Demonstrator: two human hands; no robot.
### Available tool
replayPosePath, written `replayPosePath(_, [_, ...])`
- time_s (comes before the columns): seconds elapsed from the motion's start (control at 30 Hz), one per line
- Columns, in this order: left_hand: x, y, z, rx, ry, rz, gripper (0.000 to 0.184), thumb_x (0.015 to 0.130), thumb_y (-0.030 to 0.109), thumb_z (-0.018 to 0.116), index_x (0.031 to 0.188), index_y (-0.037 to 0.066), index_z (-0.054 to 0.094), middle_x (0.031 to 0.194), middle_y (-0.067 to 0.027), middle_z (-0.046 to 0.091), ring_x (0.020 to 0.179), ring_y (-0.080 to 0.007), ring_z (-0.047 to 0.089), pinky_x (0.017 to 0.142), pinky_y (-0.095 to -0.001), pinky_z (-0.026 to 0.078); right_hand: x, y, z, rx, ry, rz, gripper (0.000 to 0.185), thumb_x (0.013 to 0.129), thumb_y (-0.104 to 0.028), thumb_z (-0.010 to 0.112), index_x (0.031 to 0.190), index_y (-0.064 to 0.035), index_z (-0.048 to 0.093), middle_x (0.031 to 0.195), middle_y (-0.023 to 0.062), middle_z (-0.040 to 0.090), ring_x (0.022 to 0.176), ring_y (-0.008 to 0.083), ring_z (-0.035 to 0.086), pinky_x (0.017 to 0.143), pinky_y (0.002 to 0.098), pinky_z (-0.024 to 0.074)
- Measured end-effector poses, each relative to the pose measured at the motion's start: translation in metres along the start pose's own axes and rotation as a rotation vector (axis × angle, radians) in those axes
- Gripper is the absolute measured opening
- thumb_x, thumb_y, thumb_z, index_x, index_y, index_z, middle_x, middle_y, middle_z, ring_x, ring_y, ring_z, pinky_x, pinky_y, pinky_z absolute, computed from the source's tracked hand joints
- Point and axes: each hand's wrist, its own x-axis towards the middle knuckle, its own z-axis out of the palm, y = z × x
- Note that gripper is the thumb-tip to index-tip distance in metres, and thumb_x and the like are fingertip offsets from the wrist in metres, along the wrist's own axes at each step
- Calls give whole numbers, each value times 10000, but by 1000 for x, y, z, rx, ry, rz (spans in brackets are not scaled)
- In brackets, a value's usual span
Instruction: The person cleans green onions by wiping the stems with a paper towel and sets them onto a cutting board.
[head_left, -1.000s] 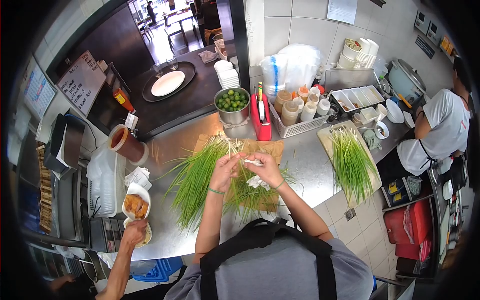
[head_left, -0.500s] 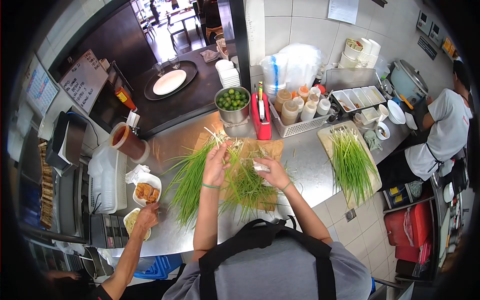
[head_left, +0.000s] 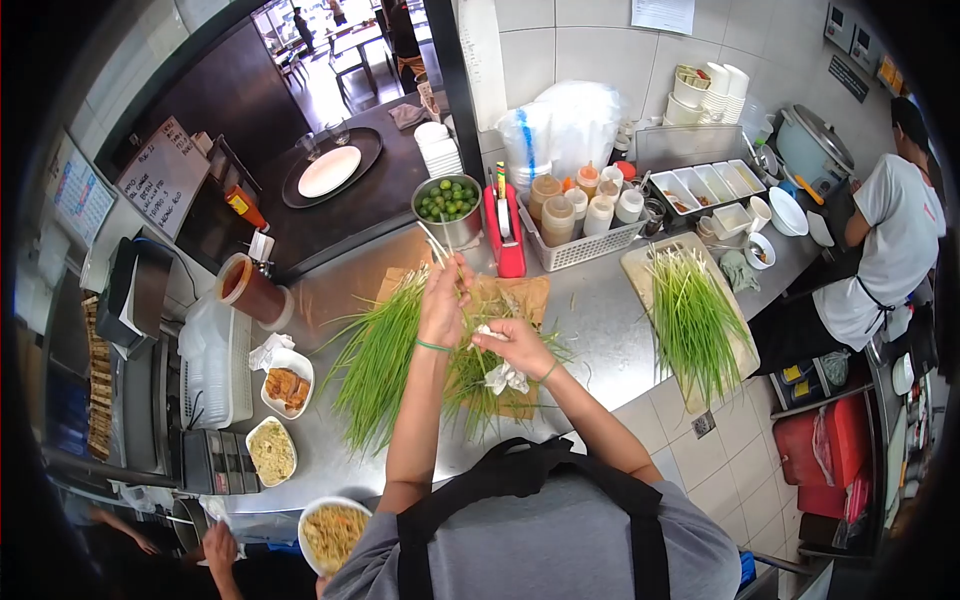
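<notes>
My left hand [head_left: 445,300] is closed around a few thin spring onions, their white ends sticking up past the fingers. Close beside it, my right hand [head_left: 520,347] pinches a crumpled white tissue [head_left: 507,378], part of which hangs below the fingers. Under both hands lies brown paper [head_left: 525,292] strewn with green trimmings. A large pile of spring onions [head_left: 380,350] spreads over the steel counter to the left of my hands. More spring onions [head_left: 695,320] lie on a cutting board [head_left: 638,268] at the right.
Behind my hands stand a pot of green limes [head_left: 447,200], a red holder [head_left: 505,240] and a basket of sauce bottles [head_left: 580,255]. Food containers [head_left: 271,452] sit at the left. A co-worker's hand [head_left: 220,548] and a noodle bowl [head_left: 335,535] are at lower left; another person [head_left: 885,240] stands right.
My right hand has moved left with the tissue, up to my left hand, which has risen slightly. The co-worker's hand has left the food containers, and a noodle bowl has come into view below.
</notes>
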Motion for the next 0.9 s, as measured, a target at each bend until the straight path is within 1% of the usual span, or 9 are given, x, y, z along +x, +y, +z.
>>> replayPosePath(0.13, [14, 28, 11, 9, 26, 95, 165, 919, 275, 425, 956, 125, 483, 702, 50, 443, 627, -26, 358, 505, -166, 261, -20, 14, -15, -104, -10, -8, 238, 793, -217, 622, 739, 14, 605, 587, 46, 531, 559, 90, 476, 530, 269, 380])
replayPosePath(0.17, [17, 35, 16, 8, 10, 120, 162, 920, 271, 426, 956, 124, 483, 698, 50, 438, 622, -25, 353, 500, -163, 259, -24, 24, -19, -142, -15, -27, 225, 777, -214, 627, 740, 6, 600, 633, 99, 555, 574, 192, 538, 553, 316, 404])
replayPosePath(0.3, [28, 57, 44, 1, -98, 177, 160, 920, 251, 427, 967, 108, 483, 684, 42, 426, 605, -20, 353, 482, -156, 251, -36, 53, -32, -441, 27, -146, 211, 743, -214, 641, 743, -8, 595, 705, 148, 553, 708, 359, 545, 633, 384, 426])
replayPosePath(0.43, [40, 73, 95, -32, -213, 161, 181, 925, 236, 422, 996, 79, 476, 675, 32, 418, 609, -28, 371, 487, -160, 284, -35, 60, -43, -474, 134, -210, 270, 735, -256, 664, 875, -29, 620, 834, 141, 561, 769, 320, 558, 680, 377, 447])
replayPosePath(0.5, [50, 73, 132, -64, -247, 105, 184, 926, 223, 418, 1010, 70, 476, 671, 31, 415, 635, -34, 399, 500, -169, 312, -27, 55, -45, -395, 153, -79, 265, 766, -269, 625, 898, -39, 621, 846, 136, 565, 803, 321, 552, 691, 385, 449])
replayPosePath(0.7, [102, 10, 246, -176, -482, -119, 159, 920, 224, 426, 1002, 93, 459, 653, 33, 394, 637, -83, 423, 572, -234, 373, 1, 78, -36, -508, 218, -255, 210, 793, -244, 519, 840, -54, 594, 836, 185, 550, 771, 324, 558, 672, 419, 441])
replayPosePath(0.77, [121, -26, 276, -219, -535, -247, 167, 902, 236, 457, 997, 99, 460, 661, 24, 409, 631, -100, 421, 576, -249, 366, 8, 70, -39, -500, 79, 23, 240, 795, -255, 508, 920, -61, 573, 939, 180, 554, 832, 326, 559, 705, 416, 446])
replayPosePath(0.83, [142, -69, 298, -234, -608, -394, 167, 889, 237, 478, 987, 102, 468, 658, 18, 424, 637, -111, 438, 583, -256, 381, 7, 71, -42, -444, 80, 10, 307, 796, -274, 502, 1018, -63, 533, 1041, 177, 541, 901, 320, 551, 751, 403, 444])
replayPosePath(0.9, [154, -118, 316, -147, -507, -512, 153, 876, 229, 497, 967, 107, 479, 659, 7, 453, 646, -133, 469, 600, -277, 407, 1, 91, -38, -357, 230, -282, 414, 798, -300, 500, 1133, -60, 475, 1142, 176, 508, 978, 307, 533, 810, 378, 436])
